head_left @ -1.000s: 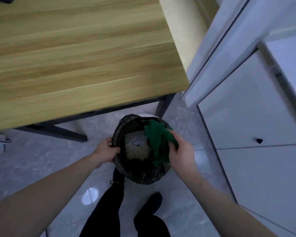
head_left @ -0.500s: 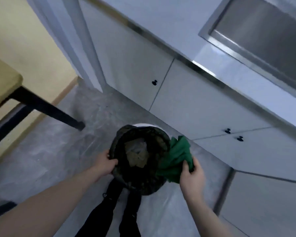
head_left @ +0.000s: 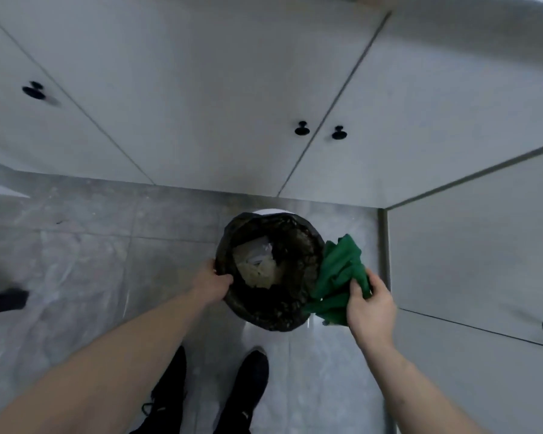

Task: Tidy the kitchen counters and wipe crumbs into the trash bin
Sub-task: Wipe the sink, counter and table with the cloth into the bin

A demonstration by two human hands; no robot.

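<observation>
Standing at the centre of the frame, on the grey marbled floor tiles (head_left: 85, 264), is the round trash bin (head_left: 271, 270), lined with a black bag whose top is being folded over the rim. Pale crumpled waste (head_left: 256, 264) is lying at the bottom of the bin.

The left edge of the rim is being gripped by the left hand (head_left: 212, 281), with the thumb curled over the bag toward the inside and the other fingers hidden beneath the rim, so their spread cannot be told. A bunched green cloth (head_left: 339, 274) is being held by the right hand (head_left: 370, 311) just right of the bin, its folds touching the outer right edge of the rim and reaching slightly over it. The cloth is being pinched between the thumb and the curled, closed-together fingers (head_left: 378, 285).

White cabinet doors (head_left: 201, 104) are filling the upper half of the frame, with 2 black knobs (head_left: 302, 129) sitting side by side above the bin and another blurred one at the upper left. A further cabinet face with 1 knob is running down the right side. 2 black shoes (head_left: 248, 389) are showing at the bottom centre, below the bin.
</observation>
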